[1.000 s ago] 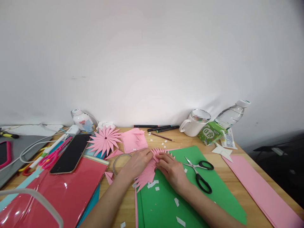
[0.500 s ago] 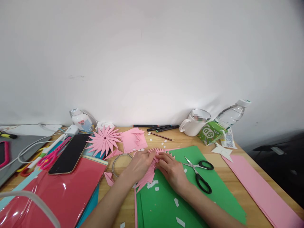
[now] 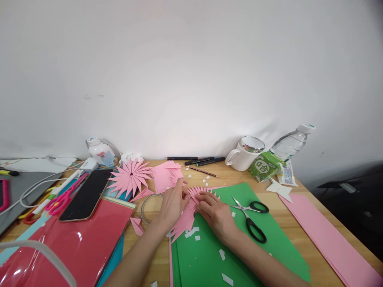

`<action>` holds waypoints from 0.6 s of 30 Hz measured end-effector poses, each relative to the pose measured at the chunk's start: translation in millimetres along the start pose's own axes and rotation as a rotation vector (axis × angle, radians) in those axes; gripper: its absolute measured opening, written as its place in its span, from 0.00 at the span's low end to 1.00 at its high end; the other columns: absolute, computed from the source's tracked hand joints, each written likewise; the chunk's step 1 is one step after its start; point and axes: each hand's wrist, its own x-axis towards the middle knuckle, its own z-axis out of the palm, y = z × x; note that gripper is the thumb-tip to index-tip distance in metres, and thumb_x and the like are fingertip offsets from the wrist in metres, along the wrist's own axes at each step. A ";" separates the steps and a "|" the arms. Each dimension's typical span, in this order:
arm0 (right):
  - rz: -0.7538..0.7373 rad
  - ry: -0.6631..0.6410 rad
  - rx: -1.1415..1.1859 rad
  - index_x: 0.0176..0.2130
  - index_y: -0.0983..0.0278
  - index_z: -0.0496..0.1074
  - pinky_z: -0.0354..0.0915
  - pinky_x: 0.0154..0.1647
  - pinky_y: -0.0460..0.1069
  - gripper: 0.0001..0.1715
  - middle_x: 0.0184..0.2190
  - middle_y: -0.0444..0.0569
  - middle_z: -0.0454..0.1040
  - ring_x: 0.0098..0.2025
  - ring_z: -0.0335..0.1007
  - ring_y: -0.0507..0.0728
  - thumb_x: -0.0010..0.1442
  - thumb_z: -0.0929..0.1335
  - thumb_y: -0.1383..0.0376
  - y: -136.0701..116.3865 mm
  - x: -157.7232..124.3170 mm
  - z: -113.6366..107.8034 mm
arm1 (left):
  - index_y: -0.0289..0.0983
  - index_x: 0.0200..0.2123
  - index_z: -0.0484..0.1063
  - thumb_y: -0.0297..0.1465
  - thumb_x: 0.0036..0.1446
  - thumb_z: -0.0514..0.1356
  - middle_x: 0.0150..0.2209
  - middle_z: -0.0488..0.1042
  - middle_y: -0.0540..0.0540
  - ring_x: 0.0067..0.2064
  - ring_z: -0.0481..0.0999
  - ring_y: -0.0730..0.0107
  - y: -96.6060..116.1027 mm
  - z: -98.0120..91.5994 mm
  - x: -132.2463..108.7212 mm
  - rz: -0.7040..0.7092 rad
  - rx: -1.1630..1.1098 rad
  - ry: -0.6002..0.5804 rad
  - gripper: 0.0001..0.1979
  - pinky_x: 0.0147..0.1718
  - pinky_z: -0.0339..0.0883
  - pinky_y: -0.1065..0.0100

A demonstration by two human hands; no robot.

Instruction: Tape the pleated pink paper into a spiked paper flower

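A fan of pink pleated paper with pointed edges lies on the stacked green paper. My right hand rests on its right side, fingers bent round the pleats and gripping them. At the fan's left edge is my left hand, its fingers curled together; what they hold, if anything, is hidden. Black-handled scissors lie partly open on the green paper, right of my right hand. A finished-looking pink paper star and a small folded pink piece lie to the left.
Left are a phone, pink scissors, a red folder and a white bottle. Behind lie pink sheets, markers and a pencil. A mug, green box and pink strips are right.
My left hand has drawn back slightly to the left from the pleated paper, uncovering more of its folds. My right hand has stayed on the paper.
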 end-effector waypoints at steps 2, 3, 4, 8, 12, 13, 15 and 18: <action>0.005 0.001 0.002 0.31 0.61 0.73 0.72 0.44 0.52 0.09 0.41 0.49 0.77 0.48 0.71 0.59 0.61 0.65 0.69 -0.3 -0.1 0.3 | 0.40 0.43 0.61 0.21 0.47 0.55 0.25 0.75 0.54 0.26 0.74 0.70 -3.0 0.5 3.1 -0.044 -0.132 0.052 0.18 0.26 0.61 0.72; 0.007 0.001 0.000 0.31 0.61 0.73 0.72 0.44 0.52 0.09 0.41 0.49 0.77 0.48 0.71 0.59 0.61 0.65 0.69 -0.6 -0.1 0.4 | 0.40 0.41 0.61 0.21 0.46 0.55 0.24 0.73 0.55 0.26 0.74 0.70 -4.5 0.1 4.8 -0.068 -0.192 0.081 0.18 0.26 0.62 0.72; 0.010 0.002 -0.003 0.31 0.61 0.73 0.72 0.43 0.52 0.08 0.41 0.49 0.77 0.48 0.71 0.59 0.61 0.66 0.69 -1.0 0.0 0.4 | 0.39 0.40 0.61 0.21 0.44 0.56 0.23 0.72 0.56 0.25 0.73 0.70 -5.8 -1.1 6.6 -0.092 -0.238 0.112 0.17 0.26 0.62 0.72; 0.016 0.005 -0.015 0.30 0.61 0.73 0.72 0.41 0.52 0.08 0.41 0.48 0.77 0.47 0.72 0.59 0.60 0.66 0.70 -2.0 0.5 0.3 | 0.38 0.35 0.62 0.24 0.45 0.54 0.27 0.70 0.54 0.23 0.73 0.73 -6.5 -18.6 11.6 -0.147 -0.419 0.132 0.10 0.22 0.62 0.73; -0.004 0.023 -0.008 0.31 0.61 0.72 0.72 0.42 0.52 0.07 0.41 0.49 0.77 0.47 0.72 0.59 0.60 0.66 0.70 -1.8 1.1 -0.3 | 0.36 0.32 0.69 0.29 0.53 0.52 0.26 0.70 0.51 0.26 0.72 0.72 1.5 -51.9 3.3 -0.007 -0.266 -0.085 0.06 0.25 0.63 0.72; -0.009 0.030 -0.005 0.32 0.61 0.72 0.72 0.43 0.52 0.07 0.40 0.49 0.77 0.47 0.72 0.59 0.60 0.66 0.69 -1.7 1.1 -0.4 | 0.37 0.29 0.71 0.29 0.52 0.54 0.24 0.70 0.51 0.26 0.71 0.71 4.0 -59.1 -2.1 0.036 -0.116 -0.142 0.06 0.26 0.62 0.72; -0.012 0.038 -0.001 0.34 0.61 0.72 0.72 0.44 0.53 0.06 0.40 0.50 0.78 0.47 0.72 0.59 0.61 0.66 0.69 -1.6 0.9 -0.5 | 0.37 0.22 0.70 0.26 0.52 0.54 0.24 0.70 0.50 0.26 0.70 0.71 8.0 -67.4 -16.4 0.067 0.105 -0.242 0.08 0.27 0.62 0.70; 0.010 0.047 0.004 0.40 0.63 0.71 0.72 0.45 0.54 0.07 0.40 0.52 0.78 0.47 0.73 0.59 0.62 0.65 0.67 -1.6 -0.2 0.4 | 0.39 0.33 0.73 0.22 0.53 0.52 0.39 0.75 0.46 0.38 0.76 0.65 9.2 -59.4 -42.1 0.119 0.234 -0.148 0.11 0.37 0.68 0.65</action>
